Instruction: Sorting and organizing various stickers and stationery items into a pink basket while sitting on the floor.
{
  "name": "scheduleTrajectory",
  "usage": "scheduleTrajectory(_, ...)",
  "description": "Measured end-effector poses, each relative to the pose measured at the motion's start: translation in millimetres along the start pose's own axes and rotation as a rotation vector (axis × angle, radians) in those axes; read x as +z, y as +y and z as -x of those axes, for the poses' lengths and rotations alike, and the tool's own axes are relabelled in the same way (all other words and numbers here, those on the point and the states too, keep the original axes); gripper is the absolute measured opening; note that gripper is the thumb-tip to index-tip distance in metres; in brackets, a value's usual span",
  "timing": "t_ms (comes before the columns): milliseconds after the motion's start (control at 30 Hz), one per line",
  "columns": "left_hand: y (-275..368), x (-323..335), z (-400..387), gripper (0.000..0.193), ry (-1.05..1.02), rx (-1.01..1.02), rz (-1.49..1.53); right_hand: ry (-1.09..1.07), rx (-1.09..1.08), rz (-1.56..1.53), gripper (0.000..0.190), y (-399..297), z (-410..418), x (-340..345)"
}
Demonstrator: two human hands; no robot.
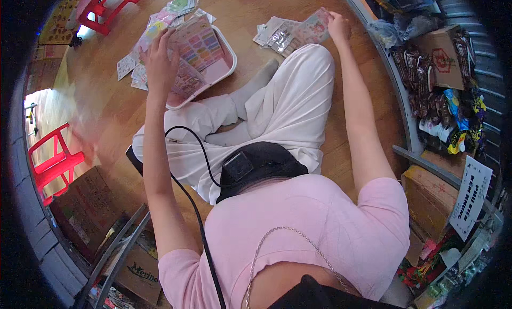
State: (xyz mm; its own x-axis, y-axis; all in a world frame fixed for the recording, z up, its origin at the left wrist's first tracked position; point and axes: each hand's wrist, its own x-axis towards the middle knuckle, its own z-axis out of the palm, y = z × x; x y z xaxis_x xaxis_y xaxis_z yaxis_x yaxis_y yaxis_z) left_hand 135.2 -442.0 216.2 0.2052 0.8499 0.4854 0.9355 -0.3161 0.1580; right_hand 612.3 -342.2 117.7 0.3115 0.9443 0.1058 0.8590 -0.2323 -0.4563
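Observation:
Before my crossed legs, a white-rimmed plastic basket (230, 53) with a pink inside stands on the wood floor. Sheets of colourful stickers (199, 47) lean inside it. My left hand (162, 63) is over the basket's left side, fingers spread against the sheets; whether it grips one is hidden. Loose sticker packs (160, 23) lie heaped beyond and left of the basket. To the right, my right hand (339, 27) pinches the edge of a pink sticker pack (314, 27) in clear plastic. That pack overlaps a small pile of clear-wrapped packs (280, 37) on the floor.
Red plastic stools (58, 163) stand at the left. A metal rack with wrapped snacks (420, 75) and cardboard boxes (430, 197) runs along the right. More cartons (136, 275) sit behind me on the left. A black cable (196, 207) crosses my lap and passes beside my left arm.

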Motion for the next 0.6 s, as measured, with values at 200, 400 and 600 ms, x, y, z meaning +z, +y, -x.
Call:
scheduleTrajectory(200,22,-20,3,0.024,-0.002,-0.082,0.411,0.115,-0.207,-0.224,0.042,-55,20,-62)
scheduleTrajectory(400,99,-12,11,0.037,-0.042,0.117,0.422,-0.218,-0.13,-0.744,0.038,-145,72,-38)
scheduleTrajectory(600,99,-8,51,0.064,0.068,-0.01,0.368,-0.443,-0.467,-0.682,0.031,-205,129,-53)
